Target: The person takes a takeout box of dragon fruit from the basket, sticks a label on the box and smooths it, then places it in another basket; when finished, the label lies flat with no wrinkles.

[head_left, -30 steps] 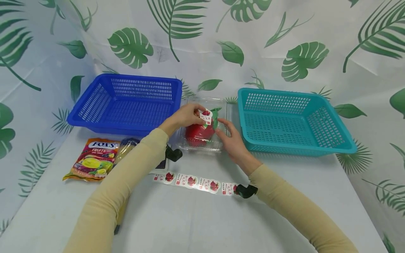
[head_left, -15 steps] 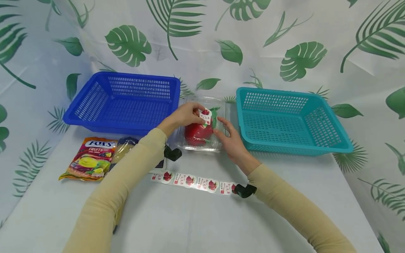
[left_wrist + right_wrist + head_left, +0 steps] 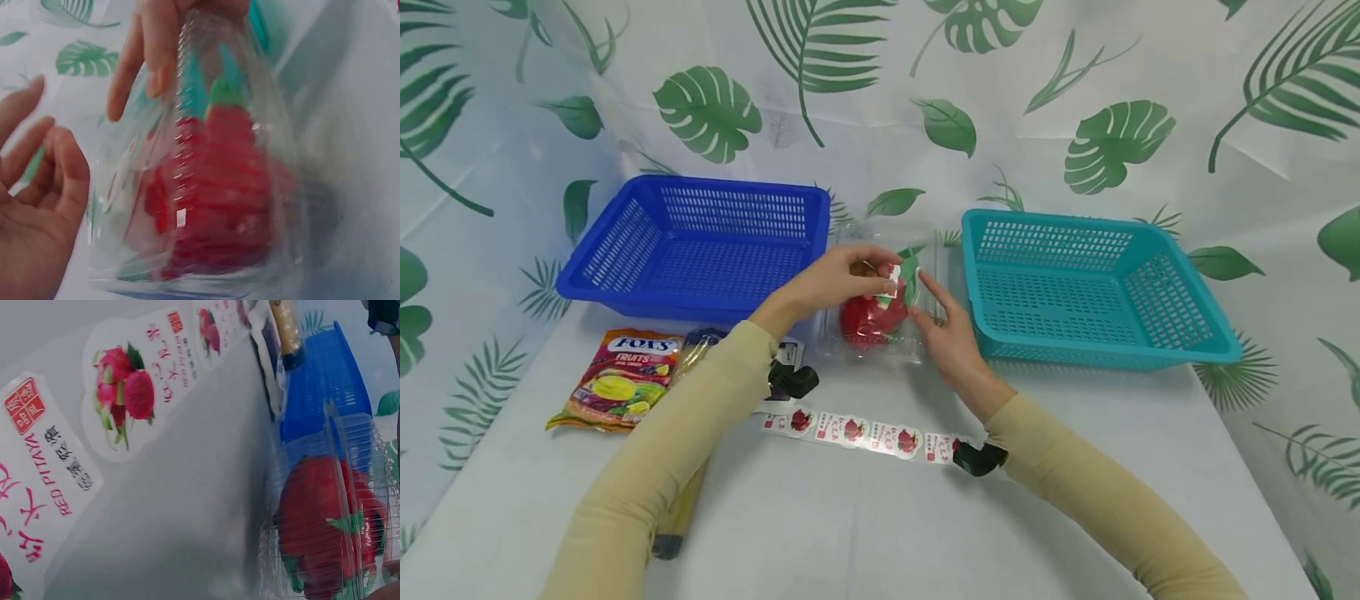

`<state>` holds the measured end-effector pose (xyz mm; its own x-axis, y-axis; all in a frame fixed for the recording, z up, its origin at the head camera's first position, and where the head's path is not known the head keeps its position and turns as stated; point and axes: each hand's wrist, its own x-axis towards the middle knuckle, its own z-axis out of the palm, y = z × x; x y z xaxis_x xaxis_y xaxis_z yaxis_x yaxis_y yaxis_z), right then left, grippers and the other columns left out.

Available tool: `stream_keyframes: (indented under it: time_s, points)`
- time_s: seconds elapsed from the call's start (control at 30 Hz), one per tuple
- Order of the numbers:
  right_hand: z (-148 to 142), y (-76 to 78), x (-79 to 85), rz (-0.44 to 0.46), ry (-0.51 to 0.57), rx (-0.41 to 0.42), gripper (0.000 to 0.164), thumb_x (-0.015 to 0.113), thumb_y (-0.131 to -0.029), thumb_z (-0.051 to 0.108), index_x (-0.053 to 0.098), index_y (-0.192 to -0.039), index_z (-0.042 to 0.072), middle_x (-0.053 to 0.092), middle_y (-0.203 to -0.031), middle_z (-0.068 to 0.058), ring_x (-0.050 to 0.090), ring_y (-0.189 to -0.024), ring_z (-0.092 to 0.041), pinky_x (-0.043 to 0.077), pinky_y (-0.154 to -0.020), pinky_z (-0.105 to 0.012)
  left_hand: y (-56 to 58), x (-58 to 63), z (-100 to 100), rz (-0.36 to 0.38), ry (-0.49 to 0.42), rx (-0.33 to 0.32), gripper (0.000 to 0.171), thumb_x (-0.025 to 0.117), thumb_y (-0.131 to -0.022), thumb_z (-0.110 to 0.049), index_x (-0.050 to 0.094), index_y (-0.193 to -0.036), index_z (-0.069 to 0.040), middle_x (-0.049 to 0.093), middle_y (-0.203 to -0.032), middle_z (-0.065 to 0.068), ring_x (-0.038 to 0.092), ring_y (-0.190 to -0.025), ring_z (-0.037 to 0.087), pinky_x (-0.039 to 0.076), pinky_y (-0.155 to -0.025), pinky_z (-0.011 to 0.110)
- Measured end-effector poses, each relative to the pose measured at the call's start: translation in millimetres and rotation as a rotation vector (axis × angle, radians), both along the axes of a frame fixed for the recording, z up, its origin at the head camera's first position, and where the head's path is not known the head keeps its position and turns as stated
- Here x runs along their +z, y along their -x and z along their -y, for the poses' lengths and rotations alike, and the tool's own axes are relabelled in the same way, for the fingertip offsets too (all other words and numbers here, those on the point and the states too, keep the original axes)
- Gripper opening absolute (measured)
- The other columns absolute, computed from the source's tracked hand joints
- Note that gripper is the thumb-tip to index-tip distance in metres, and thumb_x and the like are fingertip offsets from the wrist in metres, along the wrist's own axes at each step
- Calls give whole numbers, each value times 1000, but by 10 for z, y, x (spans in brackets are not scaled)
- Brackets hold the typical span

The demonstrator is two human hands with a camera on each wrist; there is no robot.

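Note:
A clear plastic clamshell box [image 3: 842, 337] holds a red dragon fruit [image 3: 865, 321] with green leaves. My left hand [image 3: 831, 279] is over the lid, thumb and index finger pinching a small white fruit label [image 3: 892, 281], partly covered by those fingertips. On the box's right side, my right hand [image 3: 958, 342] touches the lid with spread thumb and index finger. In the left wrist view, the right fingers [image 3: 159, 53] lie nearly straight against the box. A strip of printed labels [image 3: 850, 432] stretches across the table in front; "RED PITAYA" is readable in the right wrist view.
A blue basket [image 3: 730, 312] stands behind left and a teal basket [image 3: 1075, 354] behind right. At left lie a FOX'S candy bag [image 3: 621, 379] and another packet [image 3: 696, 350]. A tool handle with a dark end [image 3: 673, 517] pokes out under the left sleeve.
My left hand has turned slightly and its fingers now hide more of the label. The left forearm has shifted a little left. My right hand stays by the box.

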<state>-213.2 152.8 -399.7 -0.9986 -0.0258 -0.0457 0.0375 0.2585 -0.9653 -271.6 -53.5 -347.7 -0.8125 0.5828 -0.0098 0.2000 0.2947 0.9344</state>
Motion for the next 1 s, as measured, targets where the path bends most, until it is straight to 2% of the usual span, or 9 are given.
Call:
stream_keyframes:
  time_s: [0.2,0.23,0.37,0.4,0.53,0.63,0.7,0.77,1.0]
  points:
    - [-17,8,180,-17,-38,-42,57,58,-100,24,36,-151,37,23,-160,3,23,-142,-24,40,-98,-38,-96,75,-11,16,-137,-153,45,67,-93,-26,57,-135,-13,59,-120,11,59,-112,23,49,-95,35]
    - [-24,16,212,-14,-29,-47,57,57,-100,24,36,-151,37,22,-160,3,25,-140,-24,42,-90,-36,-114,92,-17,20,-160,-197,45,67,-93,-24,57,-136,-11,60,-120,11,58,-113,24,49,-96,36]
    - [-70,39,356,-18,12,-77,55,57,-100,27,36,-150,40,19,-161,4,23,-143,-19,45,-93,-29,-224,174,-72,36,-225,-451,43,64,-93,-15,56,-133,-2,62,-118,15,58,-111,31,50,-93,40]
    - [-89,40,394,-25,29,-86,55,57,-100,27,37,-149,41,20,-160,5,33,-136,-19,47,-88,-27,-262,192,-98,44,-232,-528,42,64,-93,-12,56,-132,0,62,-117,14,58,-110,32,50,-93,42]
    - [-175,42,564,-67,89,-129,52,56,-101,25,40,-148,39,22,-159,6,37,-135,-18,47,-98,-34,-427,246,-240,93,-163,-799,42,64,-92,-6,54,-133,3,62,-117,12,60,-108,29,50,-93,44]
    - [-241,43,714,-83,154,-159,52,56,-101,23,41,-148,37,19,-160,6,25,-143,-18,37,-109,-46,-501,217,-365,101,-14,-894,42,65,-94,-9,56,-134,0,63,-118,5,62,-109,22,50,-94,38]
    - [-282,49,812,-93,212,-173,51,55,-101,22,41,-148,38,17,-160,6,24,-142,-19,36,-108,-49,-502,154,-442,69,81,-873,41,65,-95,-14,57,-134,-4,65,-117,2,62,-109,17,49,-95,33]
    - [-316,53,905,-106,275,-184,51,55,-101,21,42,-147,38,16,-160,4,28,-140,-22,38,-106,-52,-467,62,-520,46,134,-780,40,62,-97,-18,58,-134,-5,65,-117,2,62,-107,15,49,-94,32]
    - [-382,66,1130,-142,406,-216,52,57,-100,21,43,-145,41,23,-154,-1,42,-124,-22,47,-98,-45,-183,-316,-841,73,37,-198,43,55,-101,-27,51,-139,-9,61,-119,11,63,-101,23,54,-83,33]
